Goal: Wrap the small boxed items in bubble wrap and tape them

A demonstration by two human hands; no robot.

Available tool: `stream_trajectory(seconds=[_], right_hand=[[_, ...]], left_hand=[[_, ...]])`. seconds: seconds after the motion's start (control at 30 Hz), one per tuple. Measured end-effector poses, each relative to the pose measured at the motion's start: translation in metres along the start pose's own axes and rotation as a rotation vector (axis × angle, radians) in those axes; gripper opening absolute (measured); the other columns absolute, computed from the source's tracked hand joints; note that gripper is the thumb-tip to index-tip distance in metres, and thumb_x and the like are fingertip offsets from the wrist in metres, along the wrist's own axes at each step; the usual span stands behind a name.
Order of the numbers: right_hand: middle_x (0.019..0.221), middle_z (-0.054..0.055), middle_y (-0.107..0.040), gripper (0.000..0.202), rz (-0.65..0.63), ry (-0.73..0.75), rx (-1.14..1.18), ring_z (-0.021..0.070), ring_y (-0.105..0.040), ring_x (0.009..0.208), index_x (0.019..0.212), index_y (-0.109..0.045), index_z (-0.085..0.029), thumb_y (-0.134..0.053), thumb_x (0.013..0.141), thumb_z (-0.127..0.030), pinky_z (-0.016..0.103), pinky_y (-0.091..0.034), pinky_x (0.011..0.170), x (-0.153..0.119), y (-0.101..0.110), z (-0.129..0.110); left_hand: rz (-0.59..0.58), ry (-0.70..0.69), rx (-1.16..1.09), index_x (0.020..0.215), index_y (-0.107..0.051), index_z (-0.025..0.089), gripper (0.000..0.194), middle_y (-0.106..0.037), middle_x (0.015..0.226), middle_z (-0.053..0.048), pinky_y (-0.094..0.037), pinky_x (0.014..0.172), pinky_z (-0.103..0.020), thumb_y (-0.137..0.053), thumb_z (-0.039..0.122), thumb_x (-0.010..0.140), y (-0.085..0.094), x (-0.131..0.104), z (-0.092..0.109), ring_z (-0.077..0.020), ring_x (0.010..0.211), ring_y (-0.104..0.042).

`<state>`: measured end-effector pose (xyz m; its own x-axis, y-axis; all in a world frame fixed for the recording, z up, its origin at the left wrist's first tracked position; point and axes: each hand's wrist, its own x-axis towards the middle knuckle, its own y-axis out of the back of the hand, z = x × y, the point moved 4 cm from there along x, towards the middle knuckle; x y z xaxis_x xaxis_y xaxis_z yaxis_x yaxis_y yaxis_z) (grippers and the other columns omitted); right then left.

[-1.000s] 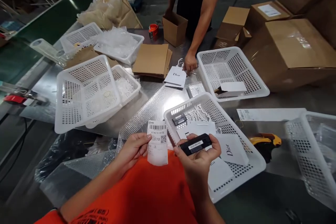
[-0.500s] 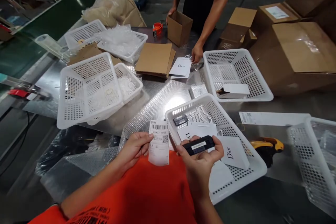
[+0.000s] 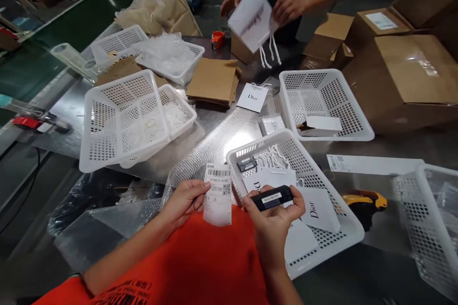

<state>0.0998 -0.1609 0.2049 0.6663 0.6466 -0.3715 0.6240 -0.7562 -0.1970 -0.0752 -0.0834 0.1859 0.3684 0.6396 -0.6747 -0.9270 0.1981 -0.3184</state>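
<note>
Pinched by its left edge, a white paper label (image 3: 218, 200) with a barcode and a QR code is in my left hand (image 3: 186, 200). My right hand (image 3: 274, 228) grips a small dark box (image 3: 270, 198) between thumb and fingers, its barcode sticker facing me. Behind and below that hand stands a white perforated basket (image 3: 345, 228). White Dior paper bags (image 3: 318, 209) lie in it, along with white cords (image 3: 275, 156) and another small dark box (image 3: 246, 163).
Across the table a co-worker holds a white Dior bag (image 3: 250, 16) over a brown carton. Flat cardboard sheets (image 3: 213, 81), a Dior bag (image 3: 252, 97) and more white baskets (image 3: 123, 119) lie around. A yellow-black scanner-like tool (image 3: 367, 202) sits at right; large cartons (image 3: 429, 66) stand behind.
The co-worker has lifted a white Dior bag from the table to above the brown carton. My hands still hold the label and the dark box, almost unmoved.
</note>
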Motion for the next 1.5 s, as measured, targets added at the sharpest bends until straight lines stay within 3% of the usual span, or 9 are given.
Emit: stream_trajectory(seconds=[0.43, 0.97, 1.5], right_hand=[[0.103, -0.003, -0.051, 0.094, -0.041, 0.063, -0.077, 0.0122, -0.061, 0.073, 0.123, -0.025, -0.036, -0.091, 0.056, -0.028, 0.033, -0.06, 0.063, 0.001, 0.002, -0.002], [0.102, -0.004, -0.053, 0.093, -0.126, 0.035, -0.129, 0.0119, -0.063, 0.073, 0.123, -0.025, -0.038, -0.09, 0.058, -0.026, 0.034, -0.061, 0.066, 0.0, 0.002, 0.004], [0.104, -0.003, -0.052, 0.095, -0.084, 0.015, -0.142, 0.0117, -0.063, 0.073, 0.123, -0.025, -0.037, -0.091, 0.056, -0.028, 0.034, -0.061, 0.067, 0.006, 0.011, 0.008]], left_hand=[[-0.042, -0.051, -0.018, 0.046, -0.051, 0.018, 0.047, -0.035, 0.03, 0.007, -0.019, 0.041, -0.024, -0.078, 0.049, 0.068, -0.008, 0.003, 0.013, -0.0043, 0.03, -0.027], [-0.02, -0.056, -0.041, 0.044, -0.05, 0.019, 0.048, -0.039, 0.032, 0.005, -0.02, 0.041, -0.025, -0.079, 0.053, 0.061, -0.015, 0.0, 0.015, -0.0068, 0.033, -0.035], [-0.041, -0.047, -0.032, 0.045, -0.049, 0.019, 0.049, -0.038, 0.032, 0.006, -0.022, 0.041, -0.024, -0.078, 0.053, 0.064, -0.019, 0.002, 0.014, -0.0058, 0.032, -0.033]])
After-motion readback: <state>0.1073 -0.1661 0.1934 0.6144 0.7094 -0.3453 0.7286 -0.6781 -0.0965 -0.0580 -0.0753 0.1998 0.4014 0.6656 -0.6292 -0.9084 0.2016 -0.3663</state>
